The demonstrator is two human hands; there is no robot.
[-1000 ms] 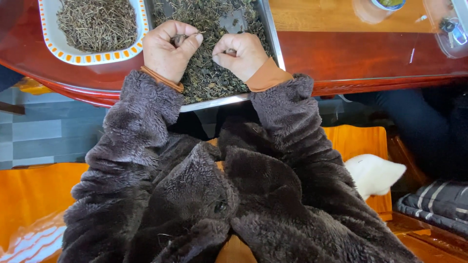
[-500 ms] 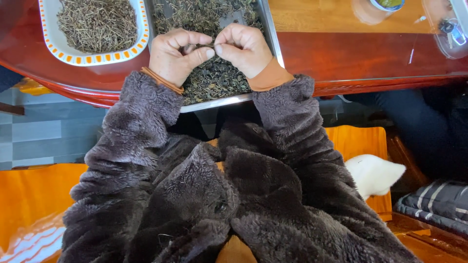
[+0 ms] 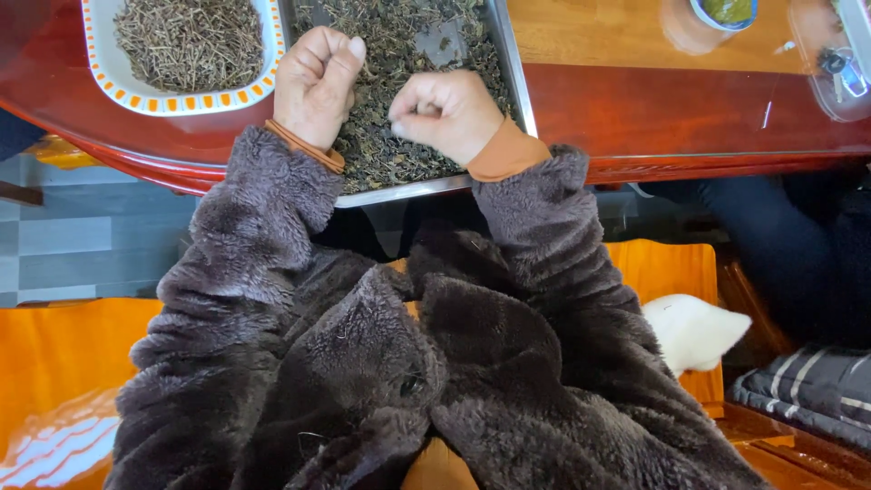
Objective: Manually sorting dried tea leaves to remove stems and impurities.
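A metal tray [image 3: 517, 68] heaped with dark dried leaves [image 3: 399, 54] lies on the red-brown table, right in front of me. Both my hands hover over its near half in loose fists. My left hand [image 3: 316, 83] has its thumb pressed to the fingertips, pointing up and right. My right hand [image 3: 446, 113] is curled with the knuckles up, a short gap away from the left. Anything pinched in either hand is too small to see. Fuzzy dark brown sleeves with orange cuffs cover both arms.
A white bowl with an orange-dotted rim [image 3: 186, 98], full of thin dry stems, stands left of the tray. A clear cup [image 3: 694, 23] and a clear lidded box [image 3: 839, 63] sit at the far right. Orange seat cushions [image 3: 671, 272] and a white soft object [image 3: 694, 331] lie below the table edge.
Half a second ago my fingertips met over the leaves. The hands have now drawn apart, the left lifting up and to the left.
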